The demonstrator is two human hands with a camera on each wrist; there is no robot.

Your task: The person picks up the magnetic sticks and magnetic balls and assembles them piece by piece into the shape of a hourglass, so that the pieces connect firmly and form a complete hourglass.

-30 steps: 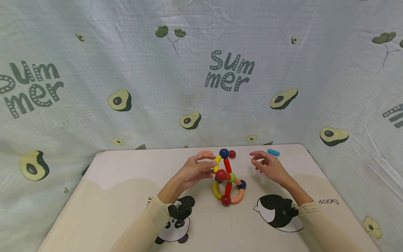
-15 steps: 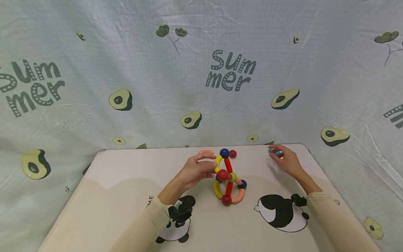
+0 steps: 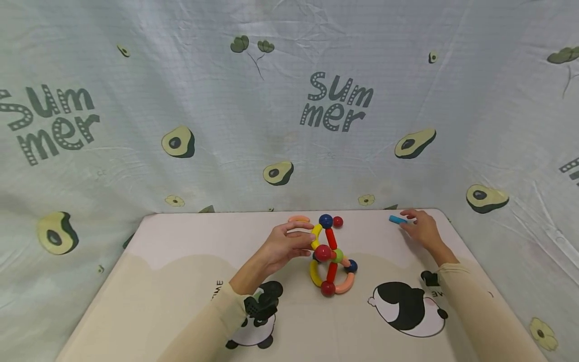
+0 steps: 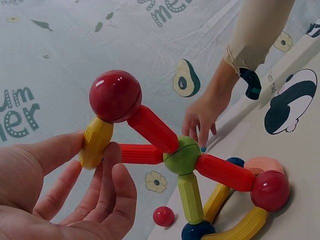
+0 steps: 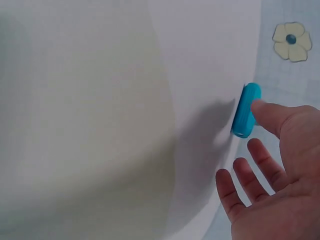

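Observation:
In the head view my left hand (image 3: 289, 244) holds the upper part of a structure of coloured sticks and balls. The left wrist view shows its thumb and fingers pinching a yellow stick (image 4: 96, 142) under a red ball (image 4: 115, 96). Red sticks and a yellow-green one radiate from a green ball (image 4: 181, 155); below are curved sticks, a lower red ball (image 4: 270, 187) and blue balls. My right hand (image 3: 422, 230) is at a blue stick (image 3: 397, 219) at the table's back right. Its thumb overlaps the stick in the right wrist view, other fingers spread loosely; the index finger is mostly hidden.
A loose red ball (image 3: 338, 221) lies behind the structure, and a peach curved stick (image 3: 299, 218) lies near the back edge. The table (image 3: 181, 281) has printed animal drawings. A patterned cloth (image 3: 212, 100) hangs behind it.
My right hand has reached right and back to the blue stick, then shifted slightly right along it. My left hand keeps its hold on the structure. The head view has turned slightly left.

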